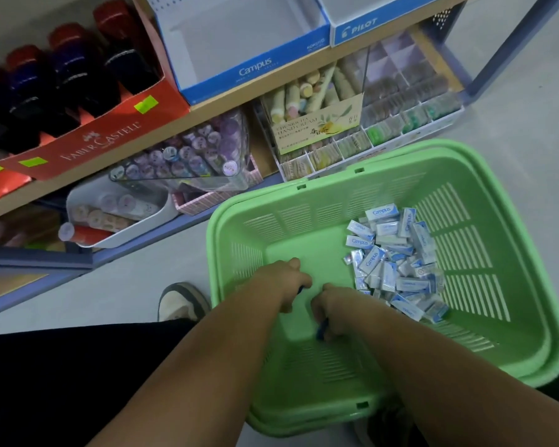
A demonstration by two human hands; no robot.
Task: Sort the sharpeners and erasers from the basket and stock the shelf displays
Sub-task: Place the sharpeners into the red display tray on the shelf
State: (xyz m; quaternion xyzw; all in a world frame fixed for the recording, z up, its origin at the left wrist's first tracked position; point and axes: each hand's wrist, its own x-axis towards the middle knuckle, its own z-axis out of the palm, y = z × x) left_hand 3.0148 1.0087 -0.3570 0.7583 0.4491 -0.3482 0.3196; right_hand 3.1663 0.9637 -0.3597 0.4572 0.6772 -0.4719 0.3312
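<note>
Over the bare left half of the green slotted plastic basket [304, 201], the right grip [329, 312] clasps a small blue item [321, 330]. The left grip [288, 282] curls, but whether it holds anything cannot be told. Blue-and-white wrapped erasers [397, 262] are heaped toward the right.

A stationery shop was indicated: beyond the left hand [288, 280], a shelf [233, 101] was lined with a stickered Faber-Castell box [104, 143], a Campus box [255, 67] and a Pilot box [359, 29].

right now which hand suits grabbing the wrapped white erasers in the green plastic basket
Probably right hand, though it holds a small blue item: it's beside the erasers; left hand is farther.
</note>
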